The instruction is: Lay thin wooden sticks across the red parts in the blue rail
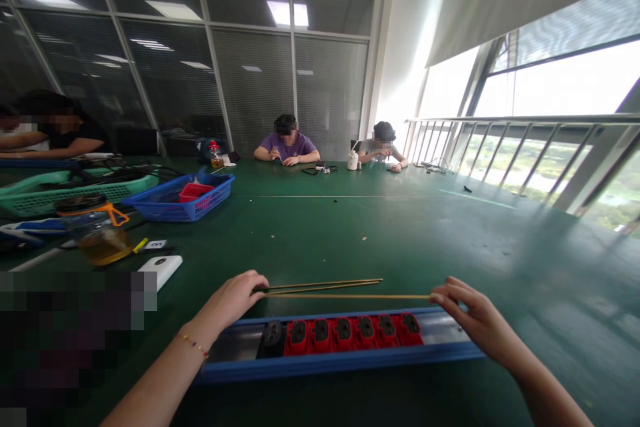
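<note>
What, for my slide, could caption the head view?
Left hand and right hand holding a thin rod beside a blue tray.

Note that daylight enters through the large metal-framed windows (555, 92) on your right, where the outdoor view is overexposed. The smooth green tabletop (410, 230) carries hazy glare toward that side and darkens along its near edge. The dark glass partition (250, 103) behind mirrors white rectangular lights (173, 10). Your left hand (240, 297) and right hand (473, 313) are well lit but slightly soft. Wide-angle stretch tilts the clear jar of amber liquid (105, 240), left, which looks smeared. Square pixel blocks (60, 347) mask the lower-left corner.
</note>
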A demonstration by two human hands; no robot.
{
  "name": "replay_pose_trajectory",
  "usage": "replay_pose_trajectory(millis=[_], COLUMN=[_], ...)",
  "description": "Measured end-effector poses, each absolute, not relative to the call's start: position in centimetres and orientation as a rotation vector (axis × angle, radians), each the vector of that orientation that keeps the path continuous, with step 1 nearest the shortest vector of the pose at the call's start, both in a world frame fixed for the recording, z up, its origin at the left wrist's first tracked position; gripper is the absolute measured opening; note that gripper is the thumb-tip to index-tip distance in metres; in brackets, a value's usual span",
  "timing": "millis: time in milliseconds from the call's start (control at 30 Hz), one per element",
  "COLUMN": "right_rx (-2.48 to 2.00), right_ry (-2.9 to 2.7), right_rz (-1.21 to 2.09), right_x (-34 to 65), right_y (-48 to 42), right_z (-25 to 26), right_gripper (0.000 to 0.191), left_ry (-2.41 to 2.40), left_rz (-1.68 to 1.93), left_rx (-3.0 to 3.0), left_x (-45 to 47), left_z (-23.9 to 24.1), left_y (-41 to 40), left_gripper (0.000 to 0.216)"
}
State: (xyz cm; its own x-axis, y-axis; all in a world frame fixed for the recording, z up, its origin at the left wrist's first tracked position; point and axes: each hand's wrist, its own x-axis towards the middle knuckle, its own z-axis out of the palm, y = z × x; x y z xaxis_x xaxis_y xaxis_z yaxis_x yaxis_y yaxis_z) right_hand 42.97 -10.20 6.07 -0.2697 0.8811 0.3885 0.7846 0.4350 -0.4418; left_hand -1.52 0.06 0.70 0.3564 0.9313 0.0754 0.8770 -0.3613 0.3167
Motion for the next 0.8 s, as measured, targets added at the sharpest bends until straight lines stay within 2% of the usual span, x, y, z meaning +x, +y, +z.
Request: replay_pose_trajectory(millis=[333, 600, 800], right_rx=[-1.527, -1.618, -1.599], right_ry=[-2.366, -2.698, -2.8], right_rz=[0.209, 0.07, -0.142], right_x=[42.0, 37.0, 34.2], right_y=[-5.9, -1.9, -0.1], right_z=[6.5, 4.9, 4.2], right_gripper=[0.037, 0.021, 0.014], left_ry=[1.678, 1.685, 1.661], left_rz=[0.368, 0.351, 0.324], left_rx=[2.36, 2.366, 2.397], left_x=[-1.9, -1.5, -1.8], left_z=[0.3, 1.1, 0.8], left_y=[0.0, -0.6, -0.3], left_gripper=[0.016, 0.028, 0.019])
